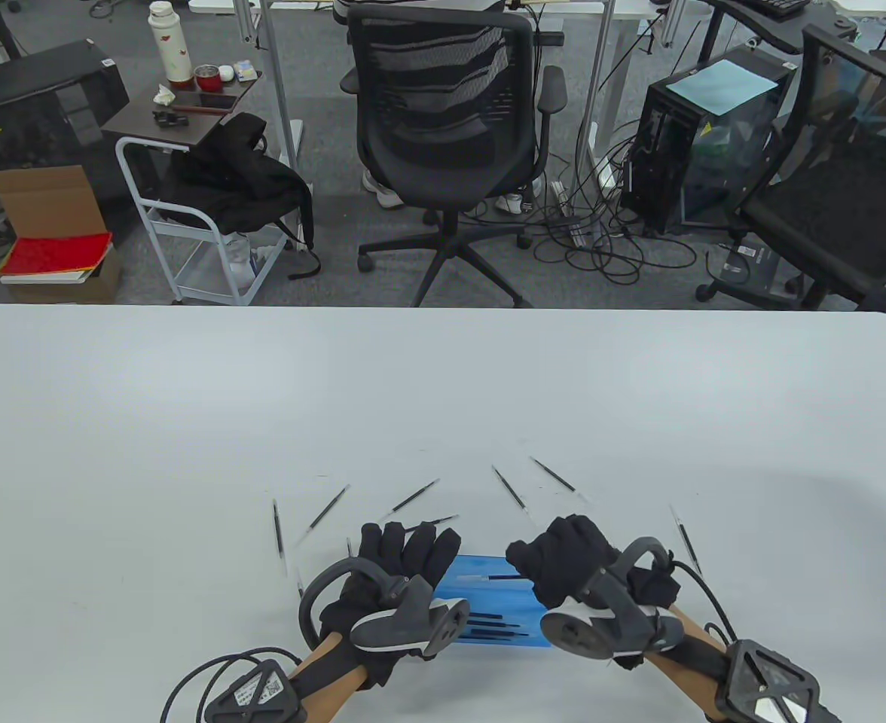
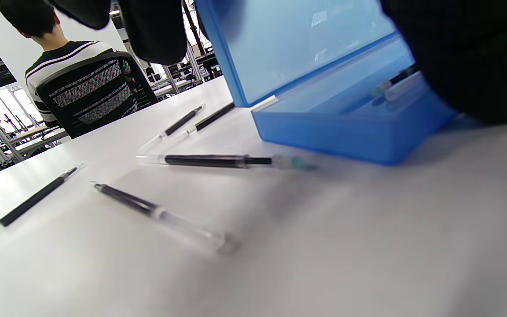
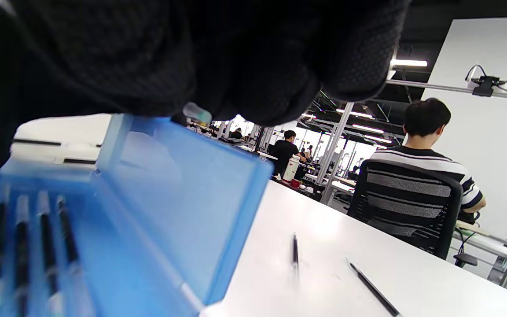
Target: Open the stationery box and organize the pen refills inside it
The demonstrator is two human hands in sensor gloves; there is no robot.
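An office is seen beyond a white table (image 1: pixel 187 422), with a black chair (image 1: pixel 450 128), a cart (image 1: pixel 187 226) and computer towers on the grey carpet. Near the table's front edge, between the two gloved hands, a blue box (image 1: pixel 488 602) lies with its lid raised. Four refills (image 3: pixel 29 246) are laid side by side in its tray. The left hand (image 1: pixel 398 572) is held at the box's left end with fingers fairly straight; whether the box is touched cannot be told. The right hand (image 1: pixel 571 565) is curled above the box's right end, and a refill (image 1: pixel 499 578) is pinched in its fingers, its capped tip (image 3: pixel 197 113) showing under the glove in the right wrist view. More refills are scattered on the table around the box: several beyond the left hand (image 1: pixel 413 498), two beyond the right (image 1: pixel 509 487), one to the far right (image 1: pixel 685 538).
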